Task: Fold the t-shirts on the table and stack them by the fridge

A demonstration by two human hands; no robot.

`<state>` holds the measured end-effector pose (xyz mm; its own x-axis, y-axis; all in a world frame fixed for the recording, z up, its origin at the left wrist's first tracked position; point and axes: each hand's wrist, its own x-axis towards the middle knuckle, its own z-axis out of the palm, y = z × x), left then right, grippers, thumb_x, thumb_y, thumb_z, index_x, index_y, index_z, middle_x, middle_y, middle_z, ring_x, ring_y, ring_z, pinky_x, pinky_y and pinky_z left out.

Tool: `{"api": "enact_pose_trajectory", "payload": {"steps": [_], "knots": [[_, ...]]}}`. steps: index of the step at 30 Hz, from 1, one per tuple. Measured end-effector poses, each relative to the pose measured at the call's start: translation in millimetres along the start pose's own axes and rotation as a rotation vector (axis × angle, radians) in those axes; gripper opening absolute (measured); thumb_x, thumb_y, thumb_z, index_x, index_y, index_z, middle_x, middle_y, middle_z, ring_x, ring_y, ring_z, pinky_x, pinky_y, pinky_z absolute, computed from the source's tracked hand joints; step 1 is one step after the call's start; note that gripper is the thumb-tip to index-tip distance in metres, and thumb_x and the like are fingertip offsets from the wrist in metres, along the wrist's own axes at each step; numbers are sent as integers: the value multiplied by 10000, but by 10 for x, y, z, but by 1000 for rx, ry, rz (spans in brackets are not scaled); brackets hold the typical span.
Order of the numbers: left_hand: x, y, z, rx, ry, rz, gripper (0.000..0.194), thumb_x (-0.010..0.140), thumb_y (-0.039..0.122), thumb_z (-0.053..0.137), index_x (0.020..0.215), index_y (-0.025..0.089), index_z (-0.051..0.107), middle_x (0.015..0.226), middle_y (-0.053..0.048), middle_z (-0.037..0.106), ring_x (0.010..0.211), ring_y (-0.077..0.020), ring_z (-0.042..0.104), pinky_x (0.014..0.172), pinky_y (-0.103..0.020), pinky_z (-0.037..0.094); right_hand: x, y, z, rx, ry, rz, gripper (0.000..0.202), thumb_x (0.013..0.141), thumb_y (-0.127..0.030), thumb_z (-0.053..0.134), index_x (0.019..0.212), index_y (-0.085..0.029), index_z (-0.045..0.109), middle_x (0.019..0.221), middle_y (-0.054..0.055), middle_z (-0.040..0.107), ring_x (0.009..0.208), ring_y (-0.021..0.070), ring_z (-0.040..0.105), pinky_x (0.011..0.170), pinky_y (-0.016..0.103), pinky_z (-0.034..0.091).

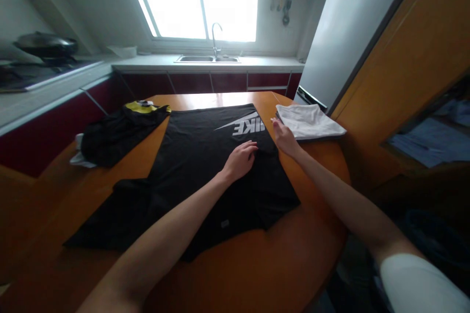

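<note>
A black shirt (198, 149) lies spread flat across the desk (227, 283), its pale lettering (247, 127) near its far right corner and a small light tag (224, 224) near its close edge. The left arm crosses over the shirt from the near left, its forearm slanting forward and to the right. The left hand (239, 162) is palm down above the shirt's right half, just short of the lettering; its fingers are close together and slightly bent, pointing right. Whether they press on the fabric, I cannot tell. The right arm, with a white sleeve (418, 281), reaches in from the near right of the shirt. The right hand (285, 139) is turned on edge just beside the shirt's right side, fingers nearly straight and together, pointing forward and left. Right of the shirt, near that hand, sits a folded white cloth (310, 120); a rumpled black and yellow garment (121, 134) lies left of the shirt.
</note>
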<state>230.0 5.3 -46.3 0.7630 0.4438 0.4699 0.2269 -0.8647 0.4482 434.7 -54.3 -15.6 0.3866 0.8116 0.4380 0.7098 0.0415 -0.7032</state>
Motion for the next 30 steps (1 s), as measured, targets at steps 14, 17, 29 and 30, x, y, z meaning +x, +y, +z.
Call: {"api": "enact_pose_trajectory", "payload": {"steps": [14, 17, 29, 30], "knots": [[-449, 921, -61, -77, -786, 339, 628, 974, 623, 500, 1558, 463, 332, 1673, 9, 204, 1546, -376, 104, 1190, -733, 47, 19, 239, 5, 885, 8, 444, 528, 1031, -541, 382, 841, -184, 721, 930, 95, 794, 921, 190, 748, 878, 323, 558], [-465, 924, -54, -72, -771, 337, 646, 948, 622, 554, 1545, 483, 349, 1676, 20, 196, 1545, -382, 93, 1198, -720, 59, 14, 206, 9, 861, -25, 471, 521, 1031, -530, 389, 816, -182, 711, 889, 93, 791, 847, 184, 748, 807, 307, 566], [-5, 340, -220, 132, -471, 238, 546, 1028, 339, 467, 1565, 315, 377, 1650, -22, 325, 1557, -254, 189, 1262, -535, 119, -47, 188, 54, 904, 90, 477, 315, 1001, -337, 436, 888, -194, 693, 847, 39, 767, 761, 147, 717, 663, 243, 534], [0, 261, -180, 137, -431, 210, 530, 1039, 334, 435, 1564, 298, 380, 1644, -28, 340, 1554, -241, 203, 1262, -515, 144, -58, 184, 72, 903, 93, 483, 310, 999, -342, 443, 888, -193, 690, 841, 39, 764, 750, 147, 715, 651, 241, 531]]}}
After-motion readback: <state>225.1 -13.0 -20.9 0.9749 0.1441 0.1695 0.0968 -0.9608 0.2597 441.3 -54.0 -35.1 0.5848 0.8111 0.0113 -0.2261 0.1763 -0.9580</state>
